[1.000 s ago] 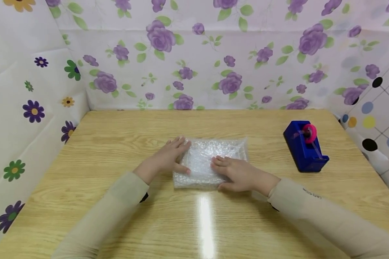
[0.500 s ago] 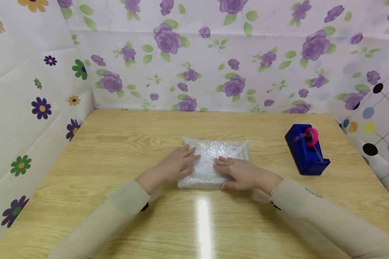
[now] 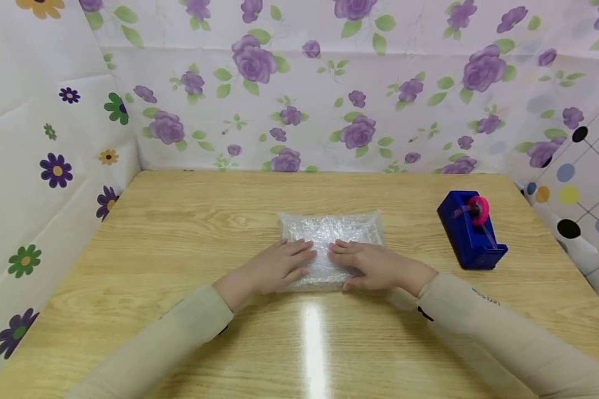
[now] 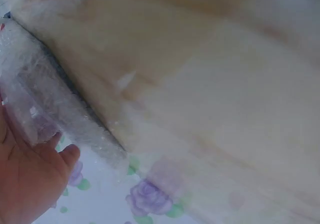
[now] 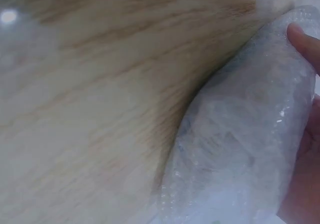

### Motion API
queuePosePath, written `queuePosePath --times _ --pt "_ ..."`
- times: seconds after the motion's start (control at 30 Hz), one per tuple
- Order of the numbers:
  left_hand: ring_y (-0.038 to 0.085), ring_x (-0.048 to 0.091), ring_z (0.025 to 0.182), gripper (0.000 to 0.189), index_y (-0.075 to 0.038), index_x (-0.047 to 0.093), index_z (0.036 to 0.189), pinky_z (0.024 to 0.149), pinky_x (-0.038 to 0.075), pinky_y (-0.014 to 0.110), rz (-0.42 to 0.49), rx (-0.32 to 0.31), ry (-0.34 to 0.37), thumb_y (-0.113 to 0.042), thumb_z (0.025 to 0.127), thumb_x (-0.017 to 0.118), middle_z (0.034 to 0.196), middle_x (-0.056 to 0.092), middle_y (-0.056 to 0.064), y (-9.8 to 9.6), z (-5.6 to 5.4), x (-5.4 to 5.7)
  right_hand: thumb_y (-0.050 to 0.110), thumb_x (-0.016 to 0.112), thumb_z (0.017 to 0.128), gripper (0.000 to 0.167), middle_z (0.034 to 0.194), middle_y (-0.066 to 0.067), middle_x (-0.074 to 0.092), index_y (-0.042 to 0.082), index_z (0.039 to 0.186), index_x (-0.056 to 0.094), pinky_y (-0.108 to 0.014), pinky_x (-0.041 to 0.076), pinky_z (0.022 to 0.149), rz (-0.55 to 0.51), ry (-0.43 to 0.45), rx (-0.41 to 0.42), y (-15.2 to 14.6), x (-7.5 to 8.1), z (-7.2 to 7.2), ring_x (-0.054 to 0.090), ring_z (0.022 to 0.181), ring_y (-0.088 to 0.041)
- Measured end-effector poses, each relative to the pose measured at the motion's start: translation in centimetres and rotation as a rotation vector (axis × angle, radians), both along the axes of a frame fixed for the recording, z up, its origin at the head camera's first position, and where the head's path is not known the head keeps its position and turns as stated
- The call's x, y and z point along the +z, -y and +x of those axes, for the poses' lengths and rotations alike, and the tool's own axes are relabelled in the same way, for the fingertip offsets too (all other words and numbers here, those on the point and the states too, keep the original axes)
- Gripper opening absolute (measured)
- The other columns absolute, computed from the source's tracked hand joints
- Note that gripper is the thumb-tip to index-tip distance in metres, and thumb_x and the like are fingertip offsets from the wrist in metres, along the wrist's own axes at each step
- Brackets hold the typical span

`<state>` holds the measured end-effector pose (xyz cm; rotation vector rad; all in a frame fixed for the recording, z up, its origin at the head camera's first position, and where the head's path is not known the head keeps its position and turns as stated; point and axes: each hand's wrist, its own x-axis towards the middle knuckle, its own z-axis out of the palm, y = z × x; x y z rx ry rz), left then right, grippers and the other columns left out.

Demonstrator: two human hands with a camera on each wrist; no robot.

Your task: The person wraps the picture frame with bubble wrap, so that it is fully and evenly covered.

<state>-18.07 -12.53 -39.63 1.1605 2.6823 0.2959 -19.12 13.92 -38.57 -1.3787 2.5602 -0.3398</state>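
A flat, clear bubble-wrap packet (image 3: 329, 227) lies on the wooden table in the middle of the head view. On its left part rests my left hand (image 3: 274, 267), fingers stretched over the top. My right hand (image 3: 374, 265) lies on the right part, its fingers straight and its thumb by the near edge. A small gap separates the two sets of fingertips. In the left wrist view the bubble wrap (image 4: 65, 99) shows beside my palm (image 4: 30, 179). The right wrist view has the wrap's near edge (image 5: 225, 129) close up, with my thumb (image 5: 302, 42) against it. What the wrap contains cannot be made out.
A blue tape dispenser (image 3: 471, 233) with a pink-cored roll (image 3: 479, 210) stands at the right of the wooden table (image 3: 189, 221). Flowered sheets (image 3: 309, 100) hang behind and to the left, and a dotted one (image 3: 574, 194) hangs at the right.
My left hand has slid from the packet's left edge rightward onto its top, nearer the right hand. The right hand stays in nearly the same place. The camera view has shifted slightly.
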Motion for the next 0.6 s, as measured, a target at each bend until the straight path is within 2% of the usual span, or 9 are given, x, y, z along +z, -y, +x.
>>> queuePosePath --times 0.17,0.37,0.47,0.6 --pt "0.026 0.025 0.144 0.049 -0.015 0.036 0.147 0.119 0.013 0.049 -0.007 0.010 0.006 -0.037 0.103 0.036 0.155 0.030 0.006 0.0 0.3 0.4 0.040 0.066 0.087 0.070 0.150 -0.016 0.035 0.001 0.141 0.043 -0.051 0.030 0.112 -0.034 0.004 -0.002 -0.2 -0.6 -0.1 0.031 0.139 -0.035" --pt "0.027 0.023 0.144 0.048 -0.018 0.035 0.148 0.119 0.013 0.050 0.017 -0.002 0.006 -0.035 0.104 0.035 0.155 0.029 0.008 -0.1 0.5 0.4 0.043 0.066 0.086 0.072 0.151 -0.014 0.035 0.003 0.142 0.043 -0.050 0.030 0.113 -0.027 -0.017 -0.024 -0.4 -0.8 0.1 0.031 0.140 -0.034" --pt "0.027 0.023 0.144 0.048 -0.018 0.035 0.148 0.119 0.013 0.050 0.018 -0.002 -0.008 -0.035 0.103 0.035 0.155 0.030 0.008 -0.2 0.6 0.4 0.045 0.065 0.086 0.074 0.151 -0.014 0.035 0.002 0.142 0.042 -0.051 0.029 0.113 -0.031 -0.050 -0.034 -0.6 -0.8 0.5 0.031 0.140 -0.035" --pt "0.027 0.025 0.144 0.048 -0.018 0.036 0.148 0.119 0.014 0.050 0.017 -0.003 -0.018 -0.035 0.103 0.035 0.154 0.031 0.008 -0.2 0.5 0.3 0.044 0.065 0.086 0.072 0.151 -0.014 0.036 0.003 0.141 0.044 -0.053 0.029 0.112 -0.098 -0.075 -0.057 -1.1 -0.9 1.5 0.031 0.140 -0.035"
